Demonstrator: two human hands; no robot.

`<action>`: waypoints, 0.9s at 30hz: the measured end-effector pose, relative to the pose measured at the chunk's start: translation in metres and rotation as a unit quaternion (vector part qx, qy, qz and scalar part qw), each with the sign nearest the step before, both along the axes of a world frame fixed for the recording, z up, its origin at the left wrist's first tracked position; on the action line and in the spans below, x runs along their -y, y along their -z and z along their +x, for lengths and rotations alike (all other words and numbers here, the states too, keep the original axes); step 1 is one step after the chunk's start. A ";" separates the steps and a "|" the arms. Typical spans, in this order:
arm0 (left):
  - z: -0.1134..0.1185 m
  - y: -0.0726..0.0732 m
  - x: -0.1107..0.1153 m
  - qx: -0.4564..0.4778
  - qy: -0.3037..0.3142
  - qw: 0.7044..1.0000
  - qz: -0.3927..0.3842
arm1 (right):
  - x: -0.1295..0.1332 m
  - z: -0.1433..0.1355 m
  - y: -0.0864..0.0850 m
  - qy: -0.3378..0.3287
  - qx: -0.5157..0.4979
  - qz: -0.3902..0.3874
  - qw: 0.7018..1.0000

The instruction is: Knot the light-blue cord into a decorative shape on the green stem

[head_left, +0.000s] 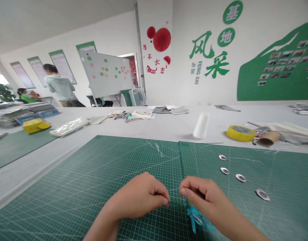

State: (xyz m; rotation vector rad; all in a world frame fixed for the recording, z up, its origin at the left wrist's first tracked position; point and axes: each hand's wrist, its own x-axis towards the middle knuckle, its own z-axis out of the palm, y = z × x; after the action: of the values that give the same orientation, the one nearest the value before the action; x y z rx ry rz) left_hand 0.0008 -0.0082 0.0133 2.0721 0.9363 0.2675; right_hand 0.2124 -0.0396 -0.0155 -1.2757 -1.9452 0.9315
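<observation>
My left hand is held over a green cutting mat, its thumb and fingertips pinched together. Facing it, my right hand is pinched too, with a small gap between the two hands. A faint pale line shows in that gap; whether it is a thread or a mat marking I cannot tell. Whatever the fingertips hold is too small to make out. Below my right hand lies a bright blue, ribbon-like piece, partly hidden by the wrist. Several small pale rings with thread tails, one being a ring, lie to the right.
Loose white thread lies on the mat. Beyond it stand a white thread cone, a yellow tape roll and a cardboard tube. Fabric pieces lie farther back. A person stands at the far left.
</observation>
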 end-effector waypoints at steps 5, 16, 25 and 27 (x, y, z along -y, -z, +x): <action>0.003 0.001 -0.003 -0.005 -0.051 0.996 0.078 | 0.007 -0.001 0.000 0.011 0.058 0.098 0.993; 0.012 0.002 -0.009 0.094 -0.188 0.976 0.053 | 0.006 -0.007 0.012 0.014 0.064 0.152 0.986; 0.006 -0.005 -0.005 0.227 -0.079 0.955 -0.173 | 0.002 -0.007 0.014 0.026 -0.021 0.076 0.997; 0.003 -0.005 -0.004 0.220 -0.020 0.953 -0.206 | -0.001 -0.005 0.015 0.022 -0.027 0.033 0.999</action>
State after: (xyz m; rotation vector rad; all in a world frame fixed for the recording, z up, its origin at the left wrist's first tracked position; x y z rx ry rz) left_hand 0.0038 -0.0043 0.0182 1.5259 0.6890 0.4891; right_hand 0.2075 -0.0386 -0.0305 -1.2399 -1.8830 0.8640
